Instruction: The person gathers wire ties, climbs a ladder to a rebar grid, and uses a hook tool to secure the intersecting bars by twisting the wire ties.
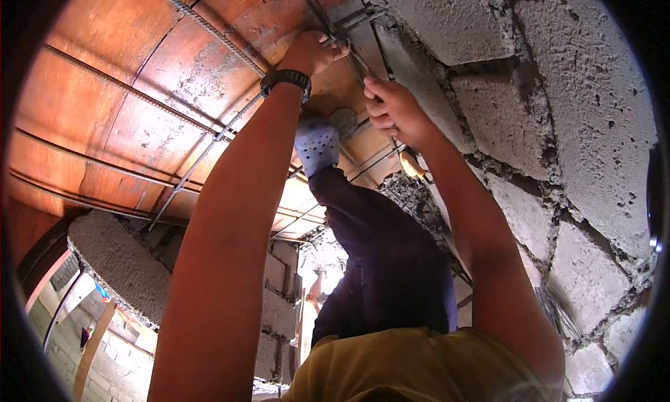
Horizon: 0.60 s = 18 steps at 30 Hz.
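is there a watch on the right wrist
No, the dark watch sits on the left wrist; the right hand has a bare wrist.

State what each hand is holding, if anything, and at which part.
Both hands grip a steel bar under the formwork: the left hand near its upper stretch, the right hand lower down. Any tool is hidden.

The left hand [315, 51] hides its own fingertips against the steel bar [352, 56]; the right hand [392, 109] covers whatever it grips (too small to tell).
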Available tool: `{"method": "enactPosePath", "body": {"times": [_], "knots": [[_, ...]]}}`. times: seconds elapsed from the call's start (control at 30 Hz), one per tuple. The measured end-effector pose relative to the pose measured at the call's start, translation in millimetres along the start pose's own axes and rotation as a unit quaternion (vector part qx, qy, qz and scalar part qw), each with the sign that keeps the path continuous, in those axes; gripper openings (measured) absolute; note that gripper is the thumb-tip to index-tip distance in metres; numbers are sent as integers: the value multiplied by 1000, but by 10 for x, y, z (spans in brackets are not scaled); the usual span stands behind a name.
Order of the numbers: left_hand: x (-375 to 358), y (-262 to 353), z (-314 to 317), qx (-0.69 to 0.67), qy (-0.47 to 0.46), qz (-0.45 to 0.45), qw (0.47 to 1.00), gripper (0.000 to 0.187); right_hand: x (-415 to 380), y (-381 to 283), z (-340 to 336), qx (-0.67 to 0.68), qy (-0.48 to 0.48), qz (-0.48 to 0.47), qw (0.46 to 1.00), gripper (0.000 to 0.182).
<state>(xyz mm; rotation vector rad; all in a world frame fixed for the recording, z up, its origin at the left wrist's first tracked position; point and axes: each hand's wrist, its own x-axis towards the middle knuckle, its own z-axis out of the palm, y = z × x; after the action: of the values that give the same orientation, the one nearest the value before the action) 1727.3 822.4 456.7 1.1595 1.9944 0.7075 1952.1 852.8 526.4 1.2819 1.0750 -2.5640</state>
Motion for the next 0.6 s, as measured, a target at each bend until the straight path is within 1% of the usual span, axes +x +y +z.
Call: {"method": "enactPosePath", "body": {"times": [0.03,0.07,0.1,0.13,0.17,0.2,0.23,0.27,0.3,0.33,0.37,0.4,0.47,0.5,0.53,0.57,0.6], "knots": [[43,-59,6,-24,-26,10,999,56,186,155,-114,-77,41,3,996,37],[23,-22,-19,-22,-26,9,999,56,328,341,-159,-75,39,3,996,37],[-44,74,-39,19,-12,-3,1000,50,463,520,-162,-234,125,-82,961,38],[-97,147,-38,60,3,-15,998,45,548,594,-141,-385,205,-165,885,40],[-120,161,-1,61,5,-16,998,45,371,468,16,-448,214,-221,839,44],[-152,147,57,80,58,12,995,41,371,510,25,-448,212,-221,840,44],[-177,126,96,99,112,39,988,37,396,553,21,-473,234,-234,816,43],[-210,128,107,101,114,39,988,37,441,582,-5,-497,257,-248,791,42],[-251,126,130,118,136,62,982,34,485,600,-55,-497,256,-249,791,42],[-265,124,152,135,158,84,975,31,529,610,-123,-558,263,-230,753,41],[-260,120,167,134,158,81,975,31,579,636,-202,-616,266,-208,711,40],[-263,110,183,149,161,90,972,32,667,687,-294,-619,262,-206,711,40],[-327,33,261,165,170,81,968,34,812,786,-380,-624,283,-273,675,37],[-280,-47,340,160,197,117,960,32,808,780,-354,-625,286,-252,682,41],[-229,-88,351,159,226,150,949,31,791,753,-320,-603,292,-255,697,44],[-214,-68,350,155,187,112,963,33,778,743,-283,-582,290,-256,715,46],[-233,-26,348,150,148,68,975,37,831,777,-310,-557,309,-217,740,54]]}}
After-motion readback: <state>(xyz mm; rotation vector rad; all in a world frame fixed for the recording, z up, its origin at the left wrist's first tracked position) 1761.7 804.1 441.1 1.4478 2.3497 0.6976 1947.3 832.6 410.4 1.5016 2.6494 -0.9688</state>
